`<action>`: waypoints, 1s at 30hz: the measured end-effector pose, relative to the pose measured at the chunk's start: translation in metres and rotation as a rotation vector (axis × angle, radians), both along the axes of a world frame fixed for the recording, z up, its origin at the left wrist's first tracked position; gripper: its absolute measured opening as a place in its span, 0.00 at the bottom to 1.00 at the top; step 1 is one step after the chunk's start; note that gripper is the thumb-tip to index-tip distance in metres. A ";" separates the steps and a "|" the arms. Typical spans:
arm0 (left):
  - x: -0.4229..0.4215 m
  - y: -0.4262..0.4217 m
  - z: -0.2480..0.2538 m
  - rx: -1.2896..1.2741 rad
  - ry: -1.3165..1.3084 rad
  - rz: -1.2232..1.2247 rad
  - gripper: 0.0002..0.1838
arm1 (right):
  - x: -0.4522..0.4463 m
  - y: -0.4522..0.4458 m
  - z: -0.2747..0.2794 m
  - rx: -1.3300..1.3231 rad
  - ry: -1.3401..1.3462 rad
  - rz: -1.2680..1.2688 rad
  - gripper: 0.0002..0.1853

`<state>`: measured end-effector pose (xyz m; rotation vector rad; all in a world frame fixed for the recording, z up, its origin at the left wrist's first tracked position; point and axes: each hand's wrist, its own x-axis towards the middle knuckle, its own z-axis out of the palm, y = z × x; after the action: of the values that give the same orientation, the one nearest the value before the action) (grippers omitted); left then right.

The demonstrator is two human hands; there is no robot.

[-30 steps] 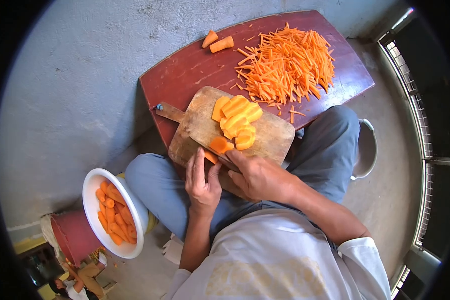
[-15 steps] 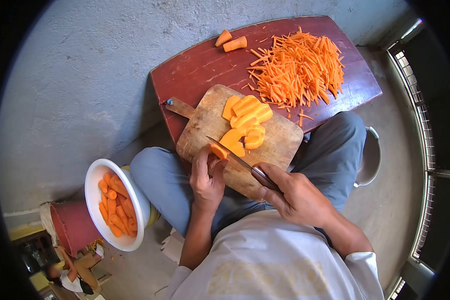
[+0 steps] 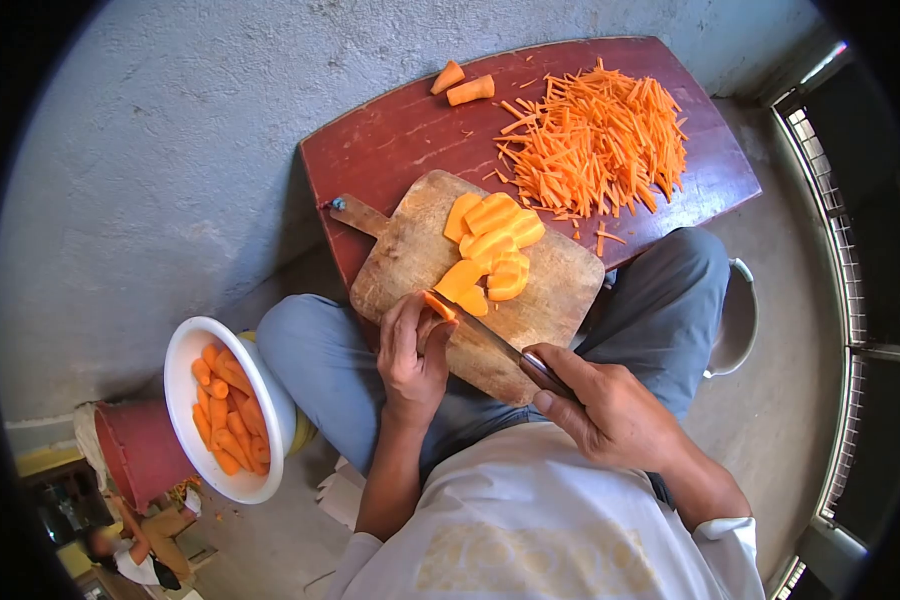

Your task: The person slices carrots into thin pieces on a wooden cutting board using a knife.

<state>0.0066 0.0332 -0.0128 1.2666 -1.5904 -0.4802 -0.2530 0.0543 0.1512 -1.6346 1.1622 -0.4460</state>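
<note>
Two hands busy over a rounded wooden cutting board (image 3: 410,250) with a stubby handle. The left hand (image 3: 413,375) pinches a small orange carrot piece (image 3: 438,305) between thumb and fingers, near the board's lower left side. The right hand (image 3: 615,405) is wrapped round the dark handle of a long metal knife (image 3: 495,340), its blade pointing at that piece — can't tell if they touch.

Looks like mid-slicing to me, down to a thin remnant, so any further cut calls for a steady pinch and fingertips tucked clear of the edge. Flat, pale orange carrot slices (image 3: 490,240) overlap on the board.

The board laps over the near edge of a glossy dark red worktop (image 3: 400,130), which carries a big heap of thin carrot strips (image 3: 600,140) and two chunky carrot ends (image 3: 471,90) by a rough blue-grey wall (image 3: 180,150). Off to the left: peeled carrots (image 3: 232,420) in a white round basin (image 3: 278,455), a dull red bucket (image 3: 148,455) — and another person (image 3: 135,560) further back.
</note>
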 end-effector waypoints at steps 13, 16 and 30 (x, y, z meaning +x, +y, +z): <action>-0.002 -0.003 0.012 -0.051 -0.108 0.044 0.26 | 0.011 -0.006 -0.010 -0.031 0.047 0.061 0.20; -0.002 -0.004 0.018 -0.084 -0.163 0.053 0.25 | 0.013 -0.010 -0.012 -0.039 0.043 0.076 0.19; -0.002 -0.006 0.021 -0.106 -0.192 0.118 0.22 | 0.025 -0.020 -0.023 -0.083 0.110 0.131 0.23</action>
<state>0.0049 0.0268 0.0077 1.3486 -1.6652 -0.2026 -0.2283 0.0342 0.1285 -1.8146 1.1213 -0.3269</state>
